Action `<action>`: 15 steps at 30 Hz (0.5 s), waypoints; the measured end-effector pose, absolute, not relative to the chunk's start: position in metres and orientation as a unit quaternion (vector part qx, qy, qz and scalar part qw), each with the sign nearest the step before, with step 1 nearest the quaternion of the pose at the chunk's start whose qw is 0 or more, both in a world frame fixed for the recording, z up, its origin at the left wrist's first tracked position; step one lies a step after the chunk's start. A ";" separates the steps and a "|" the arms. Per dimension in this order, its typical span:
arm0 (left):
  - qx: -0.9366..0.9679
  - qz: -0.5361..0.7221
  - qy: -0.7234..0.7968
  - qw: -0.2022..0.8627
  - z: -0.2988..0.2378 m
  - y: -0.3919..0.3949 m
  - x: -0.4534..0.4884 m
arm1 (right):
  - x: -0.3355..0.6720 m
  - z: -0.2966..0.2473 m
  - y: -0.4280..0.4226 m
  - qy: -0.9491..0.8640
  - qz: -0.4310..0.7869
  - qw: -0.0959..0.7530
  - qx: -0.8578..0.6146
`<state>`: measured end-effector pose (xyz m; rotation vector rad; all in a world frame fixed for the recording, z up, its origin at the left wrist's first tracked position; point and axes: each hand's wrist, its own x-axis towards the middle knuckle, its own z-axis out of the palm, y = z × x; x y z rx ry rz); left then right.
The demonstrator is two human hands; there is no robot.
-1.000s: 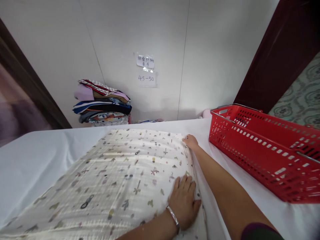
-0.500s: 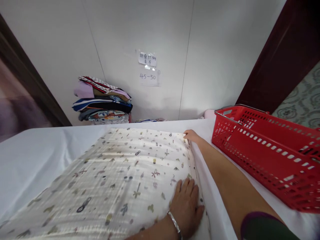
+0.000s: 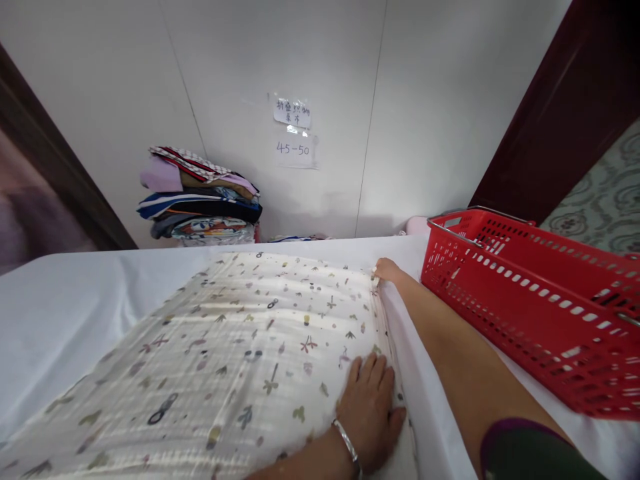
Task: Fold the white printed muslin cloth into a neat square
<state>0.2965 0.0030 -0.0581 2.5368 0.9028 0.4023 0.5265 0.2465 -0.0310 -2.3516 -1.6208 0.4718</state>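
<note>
A cream cloth (image 3: 280, 340) with a small scattered print of leaves and other shapes lies spread over the white-covered table. Its surface has soft wrinkles, and the near part runs out of view at the bottom. My left hand (image 3: 369, 407), with a silver bangle at the wrist, rests palm down near the cloth's right edge, fingers stretched out. Farther away, my right hand (image 3: 388, 270) pinches the cloth at its far right corner. Part of that hand's grip is hidden by the hand itself.
A red perforated plastic basket (image 3: 520, 293) with metal handles stands right of my right arm. Behind the table's far edge, a stack of folded fabrics (image 3: 205, 207) sits by the wall. Two paper labels (image 3: 295, 150) are stuck on the wall. White table covering (image 3: 70, 313) shows at left.
My right hand has moved slightly to the right, drawing the cloth's far corner with it. My left hand stays flat on the cloth. The whole view has shifted a little.
</note>
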 end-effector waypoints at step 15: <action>0.910 0.149 0.325 0.208 -0.058 0.002 0.297 | 0.540 -0.057 0.234 -0.529 0.172 0.213 -0.803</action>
